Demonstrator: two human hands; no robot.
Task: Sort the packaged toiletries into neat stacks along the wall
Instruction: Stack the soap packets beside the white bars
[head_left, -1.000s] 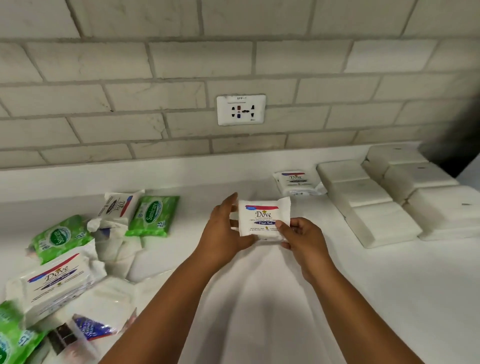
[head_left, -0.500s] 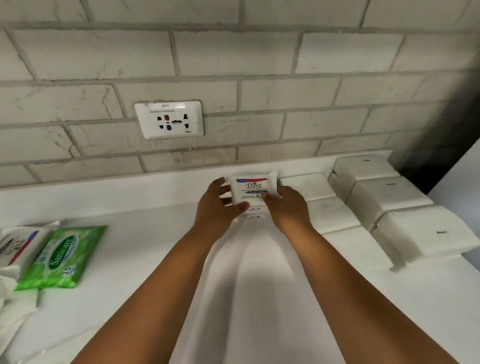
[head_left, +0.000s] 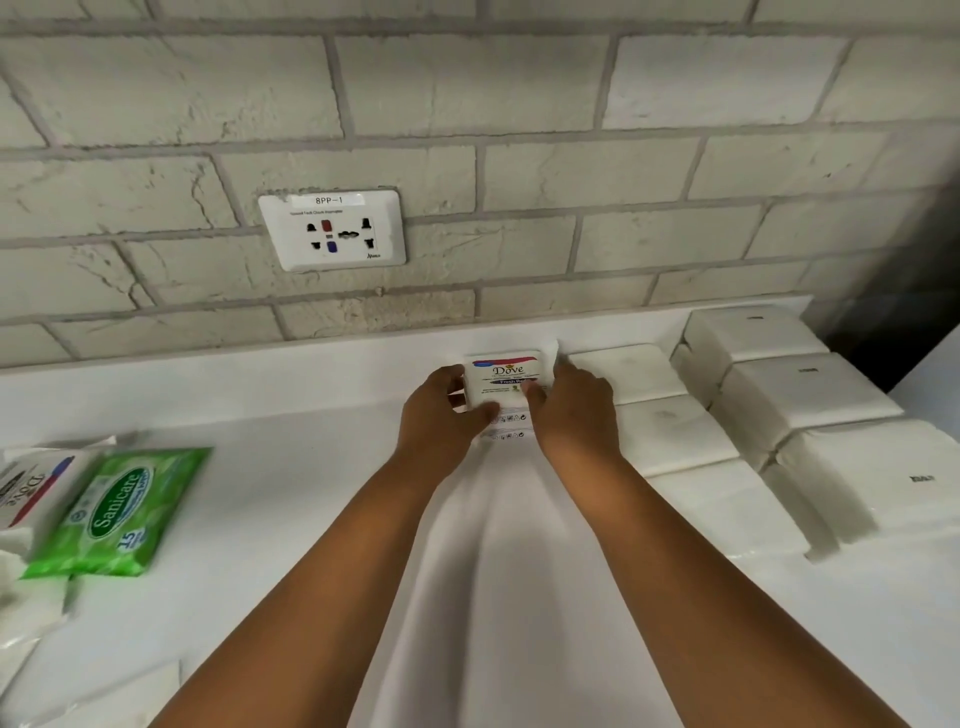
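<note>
A white Dove pack (head_left: 506, 375) lies on top of another Dove pack (head_left: 506, 432) close to the wall, left of the rows of plain white packs. My left hand (head_left: 441, 415) grips its left edge with the thumb on the front. My right hand (head_left: 574, 410) grips its right edge, thumb over the label. At the far left lie a green Sanicare pack (head_left: 111, 512) and a further Dove pack (head_left: 31, 488), partly cut off by the frame.
Plain white packs lie in rows at the right, a nearer row (head_left: 670, 431) and a taller row (head_left: 810, 395) by the corner. A wall socket (head_left: 332, 231) sits in the brick wall above the white counter (head_left: 291, 467). More white wrappers (head_left: 31, 613) lie at the lower left.
Both hands carried the Dove pack from mid-counter up to the wall and set it on the other Dove pack. In the last half second they barely moved.
</note>
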